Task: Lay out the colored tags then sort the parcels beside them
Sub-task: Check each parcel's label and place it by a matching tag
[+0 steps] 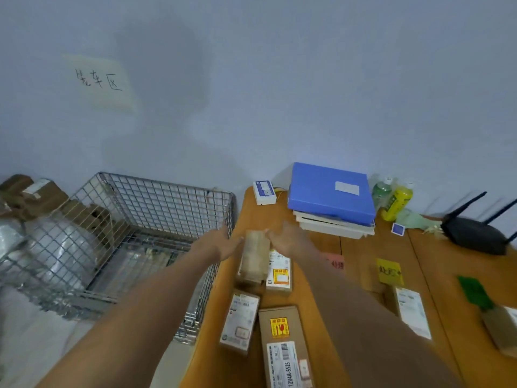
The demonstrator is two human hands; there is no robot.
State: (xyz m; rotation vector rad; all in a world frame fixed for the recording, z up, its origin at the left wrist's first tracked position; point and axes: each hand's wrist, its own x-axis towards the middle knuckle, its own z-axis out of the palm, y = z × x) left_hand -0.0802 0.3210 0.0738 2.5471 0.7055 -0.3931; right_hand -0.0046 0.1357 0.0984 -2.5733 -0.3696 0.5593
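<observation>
A brown cardboard parcel (255, 254) stands on the wooden table (349, 247), between my two hands. My left hand (216, 243) is at its left side and my right hand (288, 238) at its right, fingers spread; motion blur hides whether they touch it. A parcel with a yellow sticker (279, 273) lies just right of it, and two more labelled parcels (240, 322) (285, 348) lie nearer me. A red tag (334, 263), a yellow tag (389, 271) and a green tag (474, 292) lie in a row to the right, with a parcel (411, 310) below the yellow one.
A wire cage (156, 219) stands left of the table, with wrapped bundles (56, 247) behind its mesh. At the back of the table are a blue box (331, 191) on white boxes, a small white device (264, 191), two bottles (394, 200) and a black router (475, 233).
</observation>
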